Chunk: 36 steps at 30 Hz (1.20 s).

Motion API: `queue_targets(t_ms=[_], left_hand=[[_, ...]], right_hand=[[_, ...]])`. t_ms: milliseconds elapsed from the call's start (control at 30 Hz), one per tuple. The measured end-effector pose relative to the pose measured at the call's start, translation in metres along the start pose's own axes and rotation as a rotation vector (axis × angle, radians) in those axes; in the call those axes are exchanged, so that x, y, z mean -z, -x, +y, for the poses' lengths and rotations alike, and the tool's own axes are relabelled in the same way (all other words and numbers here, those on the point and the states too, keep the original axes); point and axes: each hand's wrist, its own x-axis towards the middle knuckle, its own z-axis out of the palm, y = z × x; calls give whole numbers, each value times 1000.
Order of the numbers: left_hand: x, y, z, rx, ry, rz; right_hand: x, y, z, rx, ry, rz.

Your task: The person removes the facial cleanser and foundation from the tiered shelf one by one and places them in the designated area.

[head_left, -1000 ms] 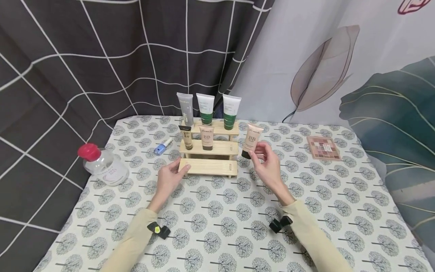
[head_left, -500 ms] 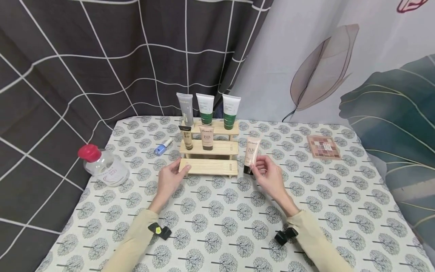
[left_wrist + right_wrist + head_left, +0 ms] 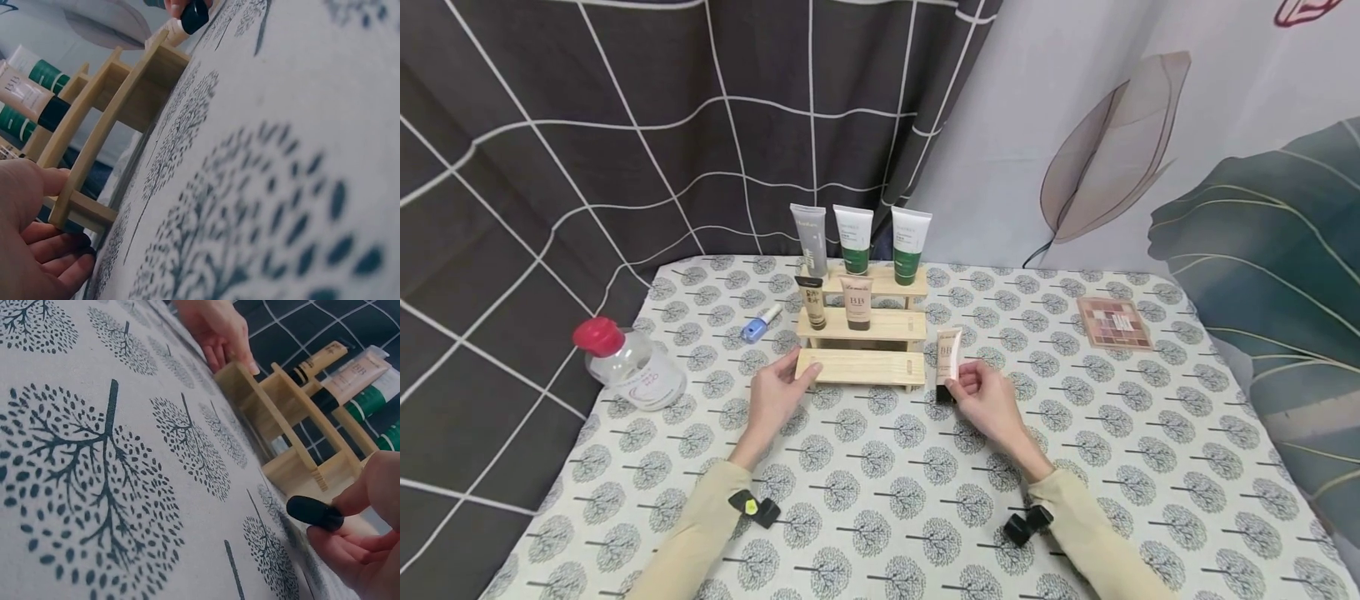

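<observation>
My right hand (image 3: 988, 400) pinches a pink BB cream tube (image 3: 948, 354) by its black cap (image 3: 315, 512), cap downward, just right of the wooden three-step display stand (image 3: 859, 367). With my left hand (image 3: 777, 402) I grip the left end of the stand's lowest step, thumb on top and fingers beneath. On the middle step stand a small gold tube (image 3: 813, 304) and another pink BB tube (image 3: 857, 302). The top step carries a grey tube (image 3: 810, 240) and two white-and-green tubes, one in the middle (image 3: 854, 237) and one at right (image 3: 908, 242).
A blue nail polish bottle (image 3: 760, 324) lies left of the stand. Farther left is a clear bottle (image 3: 640, 367) with a red pump top. An eyeshadow palette (image 3: 1114, 323) lies at the right on the tree-print tablecloth (image 3: 880, 508). Dark checked curtain (image 3: 700, 125) hangs behind.
My right hand has lowered the BB cream tube toward the tablecloth and brought it closer to the stand's right end, turning it more upright. My left hand stays on the lowest step.
</observation>
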Motion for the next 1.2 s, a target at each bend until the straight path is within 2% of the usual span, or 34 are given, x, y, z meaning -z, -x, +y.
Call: queue_targets(t_ms=[200,333,667,800,1033,1200], left_hand=[[-2,1,-1,6,27,7],[-2,1,-2,-14,34,19],[-3,1,-2,-13,35,13],[-3,1,-2,-7,41,14],[-2,1,0,13,67,3],[-3,2,1,25,70,0]], right_hand=[[0,1,3,-18,98,-29],[3,1,4,-22,143,-37],[13,0,5,4,186,-38],[18,-3,2,58,195,-33],[24,-12,-14,222,180,20],[22,-17,-33,227,114,2]])
